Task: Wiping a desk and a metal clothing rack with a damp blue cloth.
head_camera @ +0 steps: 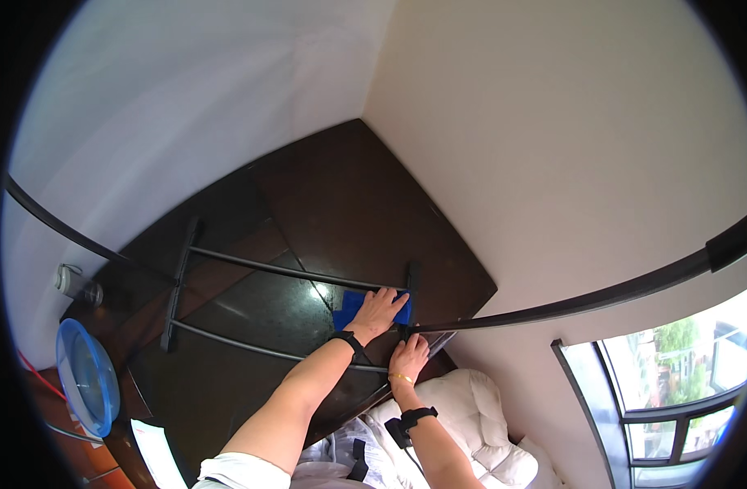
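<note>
A dark metal rack frame with two horizontal bars and upright posts stands on a dark wooden tabletop. My left hand lies spread on a blue cloth, pressing it to the tabletop between the bars, near the right foot of the rack. Just below, my right hand rests on that foot by the lower bar's end; its fingertips are at the base of the right post. What lies under its palm is hidden.
A blue plastic basin and a clear bottle are at the left. A white sheet lies at the lower left. A cream cushioned seat is below the table's edge. Walls meet behind the table; a window is at the right.
</note>
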A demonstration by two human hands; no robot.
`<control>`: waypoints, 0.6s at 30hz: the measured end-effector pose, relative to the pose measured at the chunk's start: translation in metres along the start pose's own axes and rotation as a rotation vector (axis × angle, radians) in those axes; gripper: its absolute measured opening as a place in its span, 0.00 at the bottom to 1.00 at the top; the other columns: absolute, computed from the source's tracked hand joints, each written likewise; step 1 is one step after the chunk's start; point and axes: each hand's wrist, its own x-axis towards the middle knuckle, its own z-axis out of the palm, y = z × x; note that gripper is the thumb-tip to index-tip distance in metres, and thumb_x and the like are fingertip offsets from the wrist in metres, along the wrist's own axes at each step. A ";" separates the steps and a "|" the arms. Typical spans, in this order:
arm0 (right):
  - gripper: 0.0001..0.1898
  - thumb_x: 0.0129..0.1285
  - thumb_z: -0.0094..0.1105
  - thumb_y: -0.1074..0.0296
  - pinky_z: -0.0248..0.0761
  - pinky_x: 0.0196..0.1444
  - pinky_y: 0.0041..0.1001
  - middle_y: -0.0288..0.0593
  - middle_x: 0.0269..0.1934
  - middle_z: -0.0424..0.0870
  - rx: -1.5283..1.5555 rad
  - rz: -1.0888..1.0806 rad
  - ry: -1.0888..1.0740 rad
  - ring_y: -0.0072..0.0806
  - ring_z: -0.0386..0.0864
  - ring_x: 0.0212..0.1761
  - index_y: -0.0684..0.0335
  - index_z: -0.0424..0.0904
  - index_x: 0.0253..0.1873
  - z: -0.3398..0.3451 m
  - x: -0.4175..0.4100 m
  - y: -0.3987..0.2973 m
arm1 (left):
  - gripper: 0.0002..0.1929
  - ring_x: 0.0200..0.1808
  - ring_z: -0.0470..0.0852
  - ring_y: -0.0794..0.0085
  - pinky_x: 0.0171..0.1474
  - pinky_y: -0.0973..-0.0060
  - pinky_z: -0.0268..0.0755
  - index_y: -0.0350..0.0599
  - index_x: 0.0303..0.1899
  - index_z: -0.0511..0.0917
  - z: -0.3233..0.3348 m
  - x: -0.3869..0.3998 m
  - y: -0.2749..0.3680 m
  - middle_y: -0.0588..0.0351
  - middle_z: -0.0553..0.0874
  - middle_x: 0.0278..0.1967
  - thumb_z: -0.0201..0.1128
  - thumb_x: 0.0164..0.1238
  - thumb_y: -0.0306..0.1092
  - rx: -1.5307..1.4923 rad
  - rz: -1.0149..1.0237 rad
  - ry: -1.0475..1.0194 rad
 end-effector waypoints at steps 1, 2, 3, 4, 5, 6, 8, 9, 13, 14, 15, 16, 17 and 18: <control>0.18 0.56 0.51 0.66 0.63 0.47 0.38 0.49 0.46 0.70 -0.001 0.005 -0.003 0.44 0.68 0.48 0.64 0.67 0.51 -0.001 0.000 -0.002 | 0.34 0.52 0.67 0.62 0.49 0.65 0.63 0.48 0.58 0.66 0.002 -0.001 -0.001 0.54 0.70 0.48 0.67 0.43 0.30 -0.001 0.001 -0.005; 0.19 0.56 0.51 0.66 0.63 0.47 0.38 0.49 0.46 0.70 0.002 0.009 -0.011 0.44 0.68 0.48 0.64 0.67 0.52 -0.002 -0.001 -0.003 | 0.34 0.52 0.67 0.62 0.49 0.65 0.63 0.47 0.58 0.66 0.004 -0.001 -0.003 0.54 0.70 0.47 0.67 0.43 0.31 0.005 0.005 -0.008; 0.19 0.56 0.51 0.66 0.63 0.47 0.38 0.49 0.46 0.70 0.005 0.011 -0.014 0.44 0.68 0.48 0.64 0.67 0.52 -0.003 0.002 -0.004 | 0.34 0.52 0.67 0.63 0.48 0.65 0.63 0.47 0.58 0.66 0.004 0.002 -0.003 0.54 0.70 0.47 0.68 0.42 0.31 0.012 0.010 -0.006; 0.19 0.56 0.51 0.66 0.63 0.47 0.38 0.49 0.46 0.70 0.004 0.011 -0.013 0.44 0.68 0.48 0.64 0.67 0.52 -0.002 0.002 -0.002 | 0.34 0.52 0.67 0.63 0.48 0.65 0.63 0.47 0.58 0.66 0.004 0.002 -0.003 0.54 0.70 0.47 0.68 0.42 0.31 0.011 0.011 -0.005; 0.19 0.55 0.52 0.66 0.62 0.47 0.38 0.49 0.47 0.70 -0.004 0.012 -0.012 0.44 0.68 0.48 0.64 0.67 0.52 0.000 0.001 0.000 | 0.34 0.52 0.67 0.62 0.48 0.65 0.63 0.47 0.58 0.67 0.003 0.001 -0.003 0.54 0.70 0.47 0.67 0.42 0.31 0.014 0.028 -0.015; 0.19 0.55 0.52 0.66 0.62 0.47 0.38 0.49 0.47 0.70 -0.012 0.013 -0.011 0.43 0.67 0.49 0.64 0.67 0.51 0.001 0.001 0.001 | 0.33 0.52 0.67 0.62 0.48 0.65 0.64 0.48 0.57 0.67 0.001 0.002 -0.002 0.54 0.70 0.47 0.67 0.43 0.32 0.017 0.045 -0.025; 0.19 0.55 0.52 0.66 0.62 0.47 0.38 0.49 0.47 0.70 -0.014 0.012 -0.009 0.43 0.68 0.48 0.64 0.67 0.51 0.002 0.003 0.003 | 0.29 0.52 0.68 0.63 0.47 0.65 0.64 0.48 0.57 0.68 -0.003 0.005 -0.001 0.54 0.71 0.47 0.62 0.47 0.29 0.018 0.048 -0.019; 0.18 0.55 0.52 0.66 0.62 0.47 0.38 0.49 0.47 0.70 -0.014 0.012 -0.015 0.43 0.68 0.48 0.64 0.67 0.51 0.001 0.000 0.000 | 0.25 0.51 0.69 0.63 0.47 0.64 0.64 0.48 0.56 0.69 -0.005 0.002 -0.002 0.54 0.72 0.47 0.58 0.51 0.27 0.021 0.046 -0.019; 0.18 0.55 0.52 0.66 0.62 0.47 0.38 0.49 0.47 0.70 -0.008 -0.002 0.000 0.43 0.68 0.48 0.65 0.67 0.50 -0.003 0.003 -0.005 | 0.26 0.51 0.69 0.63 0.47 0.65 0.64 0.50 0.56 0.70 -0.009 0.007 -0.010 0.55 0.72 0.47 0.60 0.50 0.28 0.046 0.023 -0.082; 0.18 0.55 0.52 0.66 0.62 0.47 0.38 0.49 0.47 0.70 -0.018 0.002 -0.012 0.43 0.68 0.48 0.65 0.67 0.50 -0.003 0.002 -0.005 | 0.28 0.51 0.69 0.63 0.47 0.65 0.65 0.52 0.56 0.70 -0.010 0.005 -0.011 0.55 0.72 0.47 0.62 0.48 0.29 0.041 0.044 -0.096; 0.18 0.55 0.52 0.66 0.62 0.47 0.38 0.49 0.47 0.70 -0.029 0.007 -0.021 0.43 0.68 0.48 0.65 0.67 0.50 -0.002 0.002 -0.003 | 0.29 0.51 0.69 0.64 0.47 0.66 0.65 0.53 0.56 0.70 -0.012 0.006 -0.010 0.56 0.72 0.47 0.64 0.46 0.30 0.034 0.068 -0.110; 0.18 0.55 0.52 0.66 0.62 0.47 0.38 0.49 0.47 0.70 -0.029 0.005 -0.019 0.43 0.68 0.48 0.65 0.67 0.50 -0.002 0.003 -0.001 | 0.29 0.51 0.69 0.64 0.47 0.66 0.65 0.53 0.56 0.70 -0.015 0.003 -0.009 0.56 0.72 0.47 0.64 0.46 0.30 0.035 0.068 -0.107; 0.19 0.55 0.52 0.66 0.62 0.47 0.38 0.49 0.47 0.70 -0.026 0.009 -0.018 0.43 0.68 0.48 0.65 0.67 0.51 -0.002 0.003 0.001 | 0.29 0.50 0.69 0.64 0.47 0.66 0.65 0.53 0.56 0.70 -0.018 -0.002 -0.007 0.56 0.72 0.46 0.65 0.46 0.31 0.012 0.118 -0.134; 0.19 0.55 0.52 0.66 0.63 0.47 0.38 0.49 0.47 0.70 -0.021 0.014 -0.015 0.43 0.68 0.48 0.65 0.67 0.51 -0.001 0.003 0.002 | 0.30 0.49 0.70 0.64 0.47 0.66 0.65 0.53 0.56 0.70 -0.022 -0.006 -0.008 0.56 0.72 0.45 0.66 0.46 0.32 -0.009 0.169 -0.161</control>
